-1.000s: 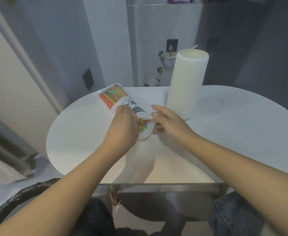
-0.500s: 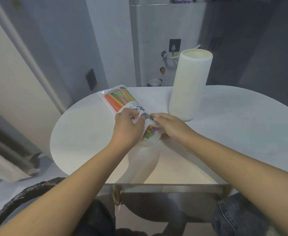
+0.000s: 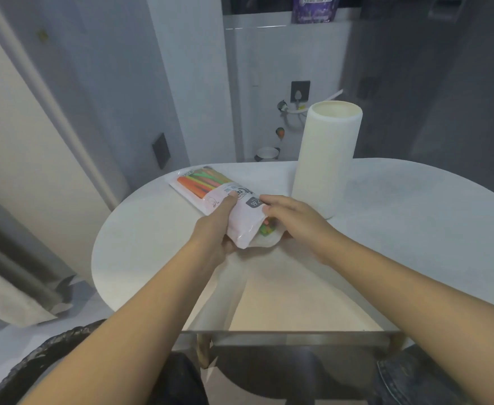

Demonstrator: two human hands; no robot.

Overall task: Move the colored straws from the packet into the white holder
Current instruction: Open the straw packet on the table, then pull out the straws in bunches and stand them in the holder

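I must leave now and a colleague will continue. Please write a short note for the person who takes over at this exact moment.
Left hand: grips the packet near its open end, thumb on top.
Right hand: fingers at the packet mouth, where straw ends show; whether it already pinches any cannot be seen.
Holder: upright on the table, just right of the packet; no straws show at its rim.
Done: packet opened and held steady.
Left: pull all straws out and stand them in the holder.

Packet (image 3: pixel 225 206) of colored straws (image 3: pixel 203 182) lies left of upright white holder (image 3: pixel 324 159).
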